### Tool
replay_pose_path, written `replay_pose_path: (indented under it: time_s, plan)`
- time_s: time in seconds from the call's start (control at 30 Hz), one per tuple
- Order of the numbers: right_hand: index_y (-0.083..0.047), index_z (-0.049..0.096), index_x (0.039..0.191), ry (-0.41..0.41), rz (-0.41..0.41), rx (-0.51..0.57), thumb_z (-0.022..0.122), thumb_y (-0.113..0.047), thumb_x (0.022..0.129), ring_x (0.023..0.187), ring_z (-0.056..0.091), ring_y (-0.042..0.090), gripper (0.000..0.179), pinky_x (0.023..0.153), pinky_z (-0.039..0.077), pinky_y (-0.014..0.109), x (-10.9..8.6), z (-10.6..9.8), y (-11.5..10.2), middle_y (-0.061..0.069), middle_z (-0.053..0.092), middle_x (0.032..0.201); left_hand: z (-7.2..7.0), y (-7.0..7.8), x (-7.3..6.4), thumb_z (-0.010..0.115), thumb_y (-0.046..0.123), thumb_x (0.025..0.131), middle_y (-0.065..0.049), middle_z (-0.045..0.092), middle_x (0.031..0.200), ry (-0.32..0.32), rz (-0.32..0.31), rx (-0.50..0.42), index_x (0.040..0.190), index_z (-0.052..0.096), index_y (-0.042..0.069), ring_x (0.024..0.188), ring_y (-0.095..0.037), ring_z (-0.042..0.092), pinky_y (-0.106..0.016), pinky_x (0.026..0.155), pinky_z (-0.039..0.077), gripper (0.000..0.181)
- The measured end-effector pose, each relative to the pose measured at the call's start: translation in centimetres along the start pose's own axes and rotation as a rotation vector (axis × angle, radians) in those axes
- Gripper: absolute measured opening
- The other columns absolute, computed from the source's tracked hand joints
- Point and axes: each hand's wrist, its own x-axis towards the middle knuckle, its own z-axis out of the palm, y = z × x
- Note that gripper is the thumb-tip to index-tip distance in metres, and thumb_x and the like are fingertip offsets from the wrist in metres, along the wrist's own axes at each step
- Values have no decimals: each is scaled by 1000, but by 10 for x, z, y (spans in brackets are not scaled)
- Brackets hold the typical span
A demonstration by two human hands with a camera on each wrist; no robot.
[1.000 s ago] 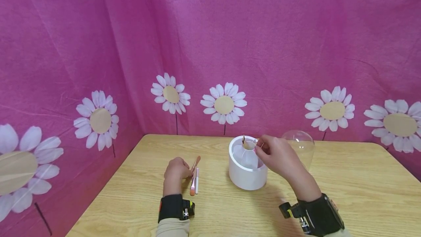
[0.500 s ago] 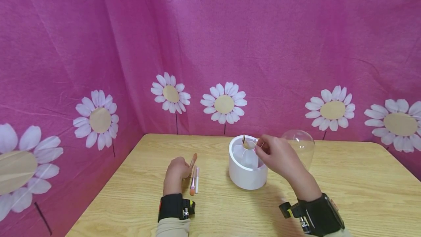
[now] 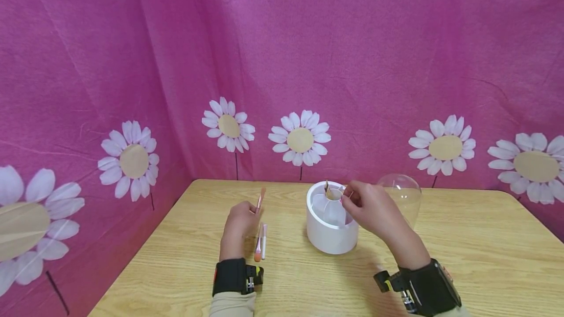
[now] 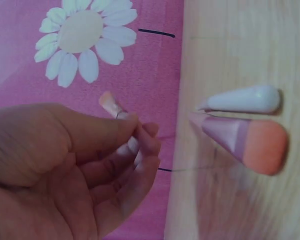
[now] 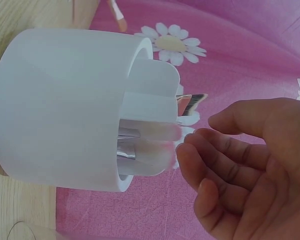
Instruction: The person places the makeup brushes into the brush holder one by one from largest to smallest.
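Note:
My left hand [image 3: 241,218] pinches a slim makeup brush [image 3: 261,199] between thumb and fingertips, its orange-pink bristles pointing up, raised over the table. Below the hand lie a wide brush with orange bristles [image 4: 267,147] and a white-ended brush [image 4: 245,99], side by side. At the rim of a round white brush holder [image 3: 332,238] hovers my right hand [image 5: 245,170], fingers loosely bent and thumb apart from them. Its fingertips are right at the pink-tipped white bristles of two brushes [image 5: 162,156] standing inside. A dark-and-light angled brush [image 5: 192,105] stands behind the holder's divider.
A clear dome cover [image 3: 403,199] stands on the wooden table [image 3: 304,283], just behind and right of the holder. Pink cloth [image 3: 352,62] printed with daisies hangs along the table's back and left edges.
My left hand has lifted the slim brush off the table and turned it upright, moving slightly away from me. The two other brushes stay lying there. The right hand has not moved.

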Motion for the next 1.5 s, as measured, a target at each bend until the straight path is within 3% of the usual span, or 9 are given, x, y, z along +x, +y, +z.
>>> replay_pose_path:
  time_s: [0.27, 0.5, 0.87, 1.2, 1.3, 1.5]
  plan:
    - [-5, 65, 86, -11, -5, 12, 67, -9, 92, 59, 50, 12, 7, 53, 42, 27, -1, -1, -2, -2, 57, 65, -4, 8, -1, 65, 0, 92, -10, 65, 83, -3, 65, -44, 96, 66, -2, 77, -21, 59, -30, 65, 48, 5]
    - [-6, 65, 85, -9, -4, 6, 67, -9, 92, 60, 50, 12, 8, 54, 43, 28, -2, -1, -1, -2, 58, 65, -9, 16, -2, 72, 3, 90, -10, 69, 86, 16, 134, -70, 99, 66, 0, 81, -23, 64, -32, 68, 50, 11]
    - [-5, 65, 85, -7, 1, 1, 67, -9, 91, 59, 50, 13, 8, 54, 43, 28, -1, -1, -1, -2, 56, 65, -15, 43, -9, 76, 7, 90, -7, 69, 88, 40, 209, -127, 103, 65, 2, 84, -23, 66, -36, 72, 54, 18]
    - [-5, 66, 88, 37, -4, 40, 66, -8, 91, 63, 52, 14, 4, 57, 45, 28, 0, -1, -2, -1, 59, 68, -15, 85, -25, 76, 6, 90, -7, 69, 96, 36, 380, -234, 107, 65, 4, 85, -20, 67, -32, 74, 59, 20]
    - [-6, 68, 93, 55, -16, 104, 68, -10, 94, 69, 58, 15, 4, 61, 49, 30, 1, -1, -3, -1, 64, 75, -11, 98, -32, 76, 8, 91, -6, 69, 99, 11, 441, -248, 110, 66, 5, 89, -21, 67, -32, 78, 59, 21]
    - [-7, 71, 109, 99, -92, 220, 72, -23, 95, 79, 64, 14, 21, 68, 52, 32, 2, -1, -10, -2, 70, 85, -1, 113, -38, 73, 10, 94, -5, 70, 101, -59, 560, -248, 113, 66, 7, 93, -19, 68, -30, 84, 57, 20]
